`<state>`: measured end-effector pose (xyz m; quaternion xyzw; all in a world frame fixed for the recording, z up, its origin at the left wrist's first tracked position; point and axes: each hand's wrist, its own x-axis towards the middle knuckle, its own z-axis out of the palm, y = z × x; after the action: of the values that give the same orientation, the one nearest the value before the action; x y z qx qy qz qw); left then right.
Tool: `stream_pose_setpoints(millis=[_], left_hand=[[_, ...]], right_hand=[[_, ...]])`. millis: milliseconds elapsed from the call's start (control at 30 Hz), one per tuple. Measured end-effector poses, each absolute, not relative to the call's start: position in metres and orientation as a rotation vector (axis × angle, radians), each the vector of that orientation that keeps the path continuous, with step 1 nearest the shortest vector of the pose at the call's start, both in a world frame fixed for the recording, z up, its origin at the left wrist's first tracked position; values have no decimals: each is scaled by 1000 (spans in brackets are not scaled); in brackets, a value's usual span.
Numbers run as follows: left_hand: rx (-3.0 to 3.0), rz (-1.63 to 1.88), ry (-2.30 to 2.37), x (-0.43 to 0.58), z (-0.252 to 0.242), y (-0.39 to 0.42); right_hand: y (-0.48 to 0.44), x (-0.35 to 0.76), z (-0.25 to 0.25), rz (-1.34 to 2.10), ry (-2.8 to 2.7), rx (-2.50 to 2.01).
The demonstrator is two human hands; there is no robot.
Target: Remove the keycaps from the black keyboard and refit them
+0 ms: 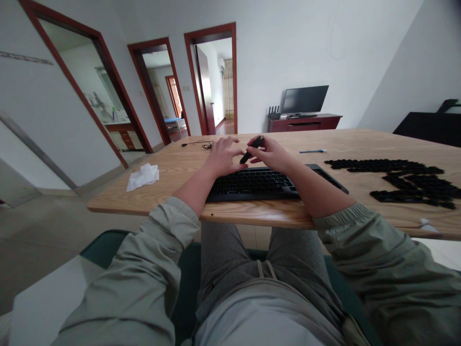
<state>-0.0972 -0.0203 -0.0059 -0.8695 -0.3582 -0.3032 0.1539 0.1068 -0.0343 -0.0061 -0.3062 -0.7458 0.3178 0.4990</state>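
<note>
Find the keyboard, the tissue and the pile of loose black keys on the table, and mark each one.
Keyboard (252, 185): head view, on the middle of its keys.
Tissue (142, 177): head view, on its crumpled top.
Pile of loose black keys (406, 180): head view, on the pile's middle.

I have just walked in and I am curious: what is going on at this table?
The person's right hand pinches a small black object, and the left hand is right beside it, both above a black keyboard. Loose black keycaps lie to the right on the wooden table.
</note>
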Motion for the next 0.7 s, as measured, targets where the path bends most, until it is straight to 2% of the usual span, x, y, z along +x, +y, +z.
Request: stream_pose_setpoints(millis=[167, 367, 700], left_hand=[[-2500, -766, -1059, -96, -6, -18], [-2470, -672, -1221, -95, -2, -17], [-2496, -713, -1213, -95, -5, -13]], right_hand=[[-23, 110, -16, 610, -1872, -944], [-14, 109, -27, 339, -2361, -1231], [-5, 94, -28, 157, -2432, -1205]])
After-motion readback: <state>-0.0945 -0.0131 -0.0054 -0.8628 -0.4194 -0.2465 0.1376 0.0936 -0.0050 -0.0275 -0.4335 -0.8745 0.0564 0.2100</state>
